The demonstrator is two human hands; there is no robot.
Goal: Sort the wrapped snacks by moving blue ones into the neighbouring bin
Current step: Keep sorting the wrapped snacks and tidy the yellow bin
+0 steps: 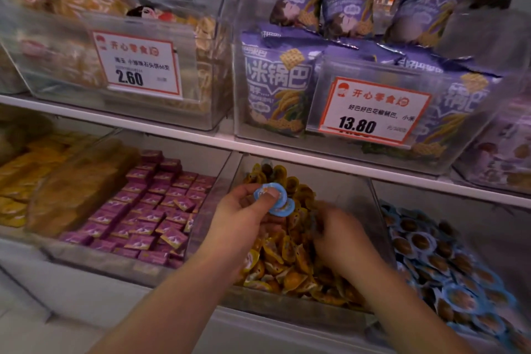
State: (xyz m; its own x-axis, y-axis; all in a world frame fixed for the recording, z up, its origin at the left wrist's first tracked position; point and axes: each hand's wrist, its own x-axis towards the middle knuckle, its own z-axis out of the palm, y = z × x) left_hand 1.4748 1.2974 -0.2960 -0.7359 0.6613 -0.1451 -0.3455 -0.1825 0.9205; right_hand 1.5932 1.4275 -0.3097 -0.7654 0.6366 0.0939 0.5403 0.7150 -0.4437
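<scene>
Left hand (244,210) at centre frame pinching two blue snacks (275,199) above the bin of orange snacks (290,256); right hand (336,234) blurred, fingers down among them, grip unclear; blue bin (448,267) lower right

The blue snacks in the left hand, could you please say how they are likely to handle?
The blue snacks look small and flat, so probably light. The left hand pinches several stacked under its thumb; glossy wrappers may slide apart. Being round discs, a dropped one might roll.

Bare forearms, no sleeves; left hand (244,218), right hand (336,234) ungloved.
</scene>
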